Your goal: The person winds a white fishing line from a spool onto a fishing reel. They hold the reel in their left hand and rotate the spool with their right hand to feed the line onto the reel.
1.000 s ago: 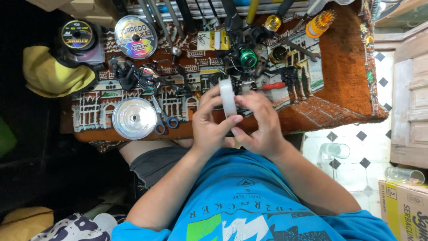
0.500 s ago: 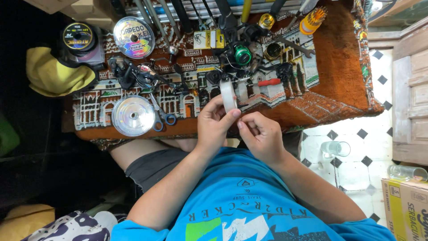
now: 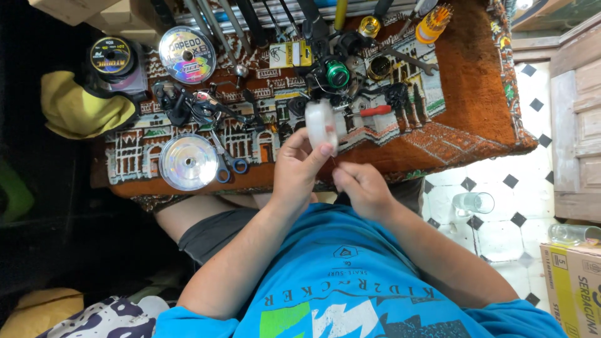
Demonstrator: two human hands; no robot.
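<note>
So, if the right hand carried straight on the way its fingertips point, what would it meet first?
Probably the white spool that the left hand holds, just ahead of the right hand and its pinched fingertips; depth is hard to judge.

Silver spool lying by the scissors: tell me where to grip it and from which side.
Take the silver spool by its round rim, from above, with fingers on the near and far edges. It lies flat on the mat, and the scissors seem to touch its right edge, so that side is blocked.

Yellow cardboard box (image 3: 573, 285) on floor; small yellow label card (image 3: 291, 54) on table.
</note>
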